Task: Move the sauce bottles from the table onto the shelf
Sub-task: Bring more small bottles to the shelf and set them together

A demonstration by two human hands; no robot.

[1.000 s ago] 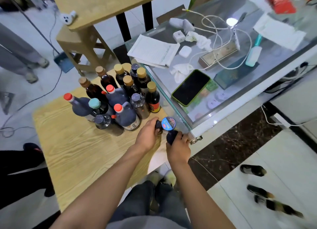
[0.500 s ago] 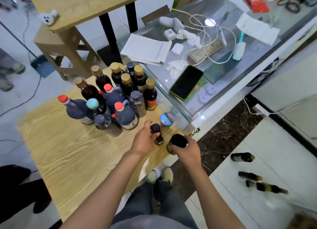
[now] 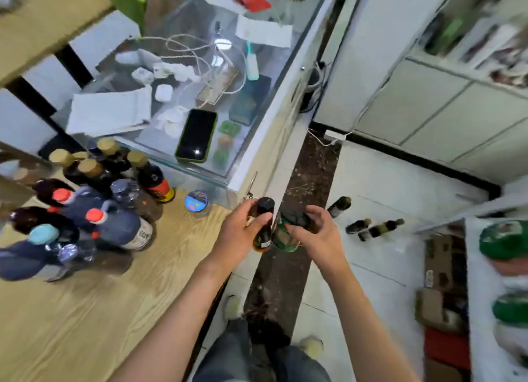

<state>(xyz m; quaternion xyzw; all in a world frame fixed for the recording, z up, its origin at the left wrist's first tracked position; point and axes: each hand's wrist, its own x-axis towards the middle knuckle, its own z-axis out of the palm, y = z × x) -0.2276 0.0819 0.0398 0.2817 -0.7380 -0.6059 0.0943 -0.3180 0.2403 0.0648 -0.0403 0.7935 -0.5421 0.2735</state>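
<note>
My left hand (image 3: 243, 230) grips a small dark bottle with a black cap (image 3: 264, 210), held past the right edge of the wooden table (image 3: 94, 310). My right hand (image 3: 317, 233) grips a wider jar with a green label (image 3: 285, 238) right beside it. A cluster of several sauce bottles (image 3: 97, 198) stands at the table's left side, with tan, red and teal caps. A small blue-lidded tin (image 3: 196, 200) sits alone near the table's far right corner. Three small dark bottles (image 3: 368, 224) stand on the low white surface to the right.
A glass counter (image 3: 257, 141) behind the table holds a phone (image 3: 196, 135), papers, cables and chargers. White shelving (image 3: 485, 281) at the right edge carries green-lidded jars. My legs and shoes show below, over a dark floor strip.
Both hands have lifted their bottles off the table and carried them right, past the table's edge. The view has swung right, showing the white shelving.
</note>
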